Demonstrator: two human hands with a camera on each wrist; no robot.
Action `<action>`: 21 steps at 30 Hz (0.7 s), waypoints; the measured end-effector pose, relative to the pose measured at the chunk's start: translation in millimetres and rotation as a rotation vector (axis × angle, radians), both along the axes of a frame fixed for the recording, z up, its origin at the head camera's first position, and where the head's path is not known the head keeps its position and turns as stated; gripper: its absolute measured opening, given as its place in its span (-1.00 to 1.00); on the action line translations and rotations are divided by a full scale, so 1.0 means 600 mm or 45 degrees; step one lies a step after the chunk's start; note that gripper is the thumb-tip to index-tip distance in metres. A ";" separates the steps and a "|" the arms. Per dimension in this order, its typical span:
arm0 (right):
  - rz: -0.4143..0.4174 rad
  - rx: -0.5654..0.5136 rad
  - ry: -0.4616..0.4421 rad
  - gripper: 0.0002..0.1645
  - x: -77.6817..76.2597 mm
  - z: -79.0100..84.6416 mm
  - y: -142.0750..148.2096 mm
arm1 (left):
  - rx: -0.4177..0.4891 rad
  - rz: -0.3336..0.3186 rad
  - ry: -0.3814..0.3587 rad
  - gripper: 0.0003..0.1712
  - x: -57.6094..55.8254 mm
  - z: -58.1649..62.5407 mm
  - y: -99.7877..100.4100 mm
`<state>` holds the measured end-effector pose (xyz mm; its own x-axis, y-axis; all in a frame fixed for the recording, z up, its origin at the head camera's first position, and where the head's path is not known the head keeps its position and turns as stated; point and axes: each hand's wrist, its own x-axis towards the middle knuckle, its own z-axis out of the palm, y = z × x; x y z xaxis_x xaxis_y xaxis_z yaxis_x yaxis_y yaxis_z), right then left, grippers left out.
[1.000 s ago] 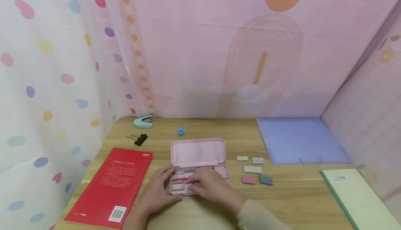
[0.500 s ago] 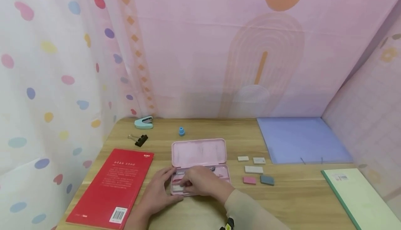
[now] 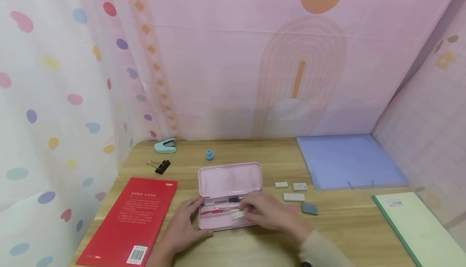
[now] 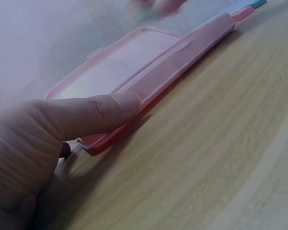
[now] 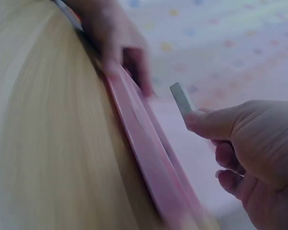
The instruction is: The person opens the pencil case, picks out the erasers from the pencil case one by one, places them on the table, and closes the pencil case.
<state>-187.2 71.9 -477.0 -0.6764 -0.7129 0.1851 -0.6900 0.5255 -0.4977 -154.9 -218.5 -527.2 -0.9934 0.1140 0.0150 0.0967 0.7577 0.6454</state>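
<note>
A pink pencil case [image 3: 230, 180] lies with its lid raised on the table in the head view, pens and a red item [image 3: 211, 212] in its tray. My left hand [image 3: 182, 226] holds the case's left end, the thumb along the front wall in the left wrist view. Between thumb and fingers my right hand [image 3: 271, 214] pinches a whitish eraser [image 3: 237, 215], above the tray's right part. The right wrist view shows this eraser [image 5: 182, 101] clear of the case, tilted. The right hand hides the case's right end and most of a pink eraser.
Right of the case lie several erasers, among them a white one [image 3: 293, 197] and a grey-blue one [image 3: 309, 209]. A red book [image 3: 127, 218] lies left. Stapler [image 3: 165, 146], binder clip [image 3: 162, 166] and blue cap-like piece [image 3: 209, 155] stand behind; blue folder [image 3: 349, 162] and green-edged book [image 3: 418, 226] right.
The right hand has lifted the whitish eraser from the tray's front left compartment and moved right with it. The left hand stays at the case's left end.
</note>
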 end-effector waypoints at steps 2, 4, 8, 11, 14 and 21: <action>-0.068 -0.064 -0.030 -0.84 0.016 -0.006 0.062 | -0.006 -0.002 0.000 0.22 -0.001 0.001 0.003; -0.140 -0.108 -0.093 -0.78 0.031 -0.014 0.122 | -0.016 -0.001 0.001 0.23 -0.001 0.003 0.005; -0.284 -0.092 -0.217 -0.83 0.052 -0.029 0.212 | -0.041 0.005 -0.001 0.25 -0.002 0.006 0.002; -0.331 -0.073 -0.288 -0.92 0.055 -0.038 0.242 | -0.048 0.011 0.000 0.25 -0.003 0.007 -0.002; -0.362 -0.072 -0.317 -0.92 0.055 -0.045 0.250 | -0.043 0.004 -0.004 0.26 -0.004 0.005 -0.004; -0.560 -0.231 -0.281 -0.78 0.051 -0.038 0.248 | 0.069 0.049 -0.053 0.25 -0.004 0.005 0.003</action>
